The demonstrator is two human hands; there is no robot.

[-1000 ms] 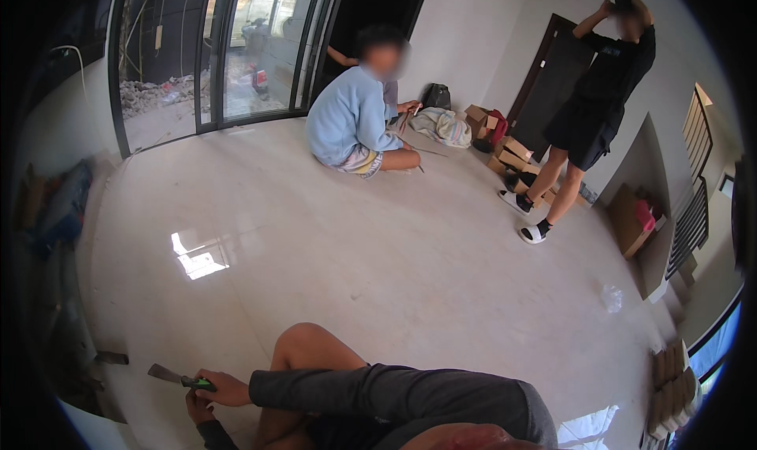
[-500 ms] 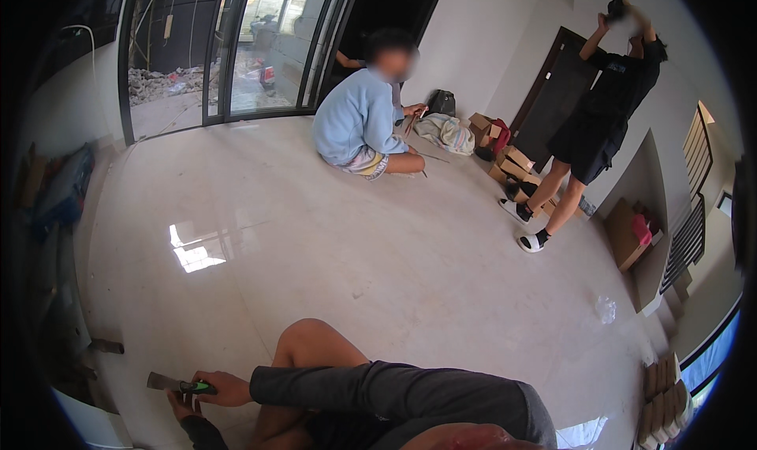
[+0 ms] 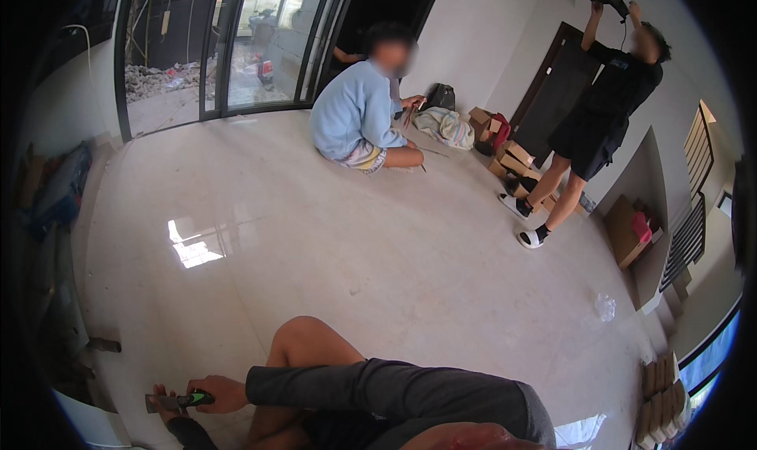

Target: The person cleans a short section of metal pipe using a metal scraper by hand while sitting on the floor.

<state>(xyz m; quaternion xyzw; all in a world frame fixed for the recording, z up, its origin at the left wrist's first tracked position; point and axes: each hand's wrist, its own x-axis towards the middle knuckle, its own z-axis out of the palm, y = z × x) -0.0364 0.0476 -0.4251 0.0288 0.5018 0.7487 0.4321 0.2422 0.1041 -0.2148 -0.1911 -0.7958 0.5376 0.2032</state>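
At the lower left, my right hand [image 3: 218, 394] is closed round the black and green handle of a scraper [image 3: 189, 399]. Its flat metal blade points to the left. My left hand [image 3: 165, 410] is at the blade, with fingers showing on both sides of it, gripping it. The right arm, in a dark grey sleeve, reaches across my body past a bent bare knee [image 3: 311, 339]. Most of the left forearm lies beyond the lower edge.
A person in a light blue top [image 3: 355, 115] sits on the pale tiled floor [image 3: 331, 237]. Another, in black [image 3: 607, 103], stands raising a dark device. Cardboard boxes [image 3: 512, 160] lie by the door. Wooden pieces [image 3: 105, 345] lie left; stacked blocks [image 3: 661, 407] stand right.
My left hand has moved up along the blade and now wraps it. The right hand with the scraper shifted slightly left. The standing person has brought the device higher and leaned back.
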